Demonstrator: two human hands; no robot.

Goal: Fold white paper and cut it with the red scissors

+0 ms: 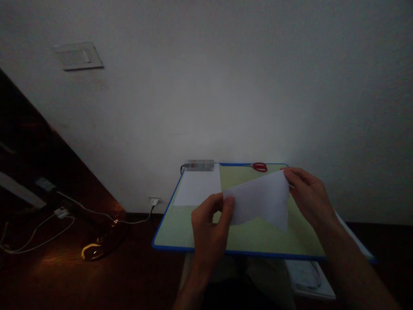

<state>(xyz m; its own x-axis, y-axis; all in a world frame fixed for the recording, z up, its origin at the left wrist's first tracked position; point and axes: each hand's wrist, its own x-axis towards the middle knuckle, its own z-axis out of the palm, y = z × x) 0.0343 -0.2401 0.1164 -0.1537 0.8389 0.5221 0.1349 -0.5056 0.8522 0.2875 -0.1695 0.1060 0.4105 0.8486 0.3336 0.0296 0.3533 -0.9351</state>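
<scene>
A folded-looking piece of white paper (260,198) is held up above the table, its lower edge uneven with a point hanging down at the right. My left hand (213,219) pinches its left end between thumb and fingers. At its upper right corner my right hand (305,189) grips the paper between thumb and fingertips. Behind it, red-handled scissors (260,167) lie at the table's far edge. To the left, a white sheet (198,187) lies flat on the pale green tabletop (177,228).
A blue rim (171,248) edges the small table, which stands close to a grey wall (206,86). More paper (353,234) lies at the right, partly behind my forearm. A white stack (311,280) sits lower down. At left, a cable (134,222) runs to a wall plug (155,201).
</scene>
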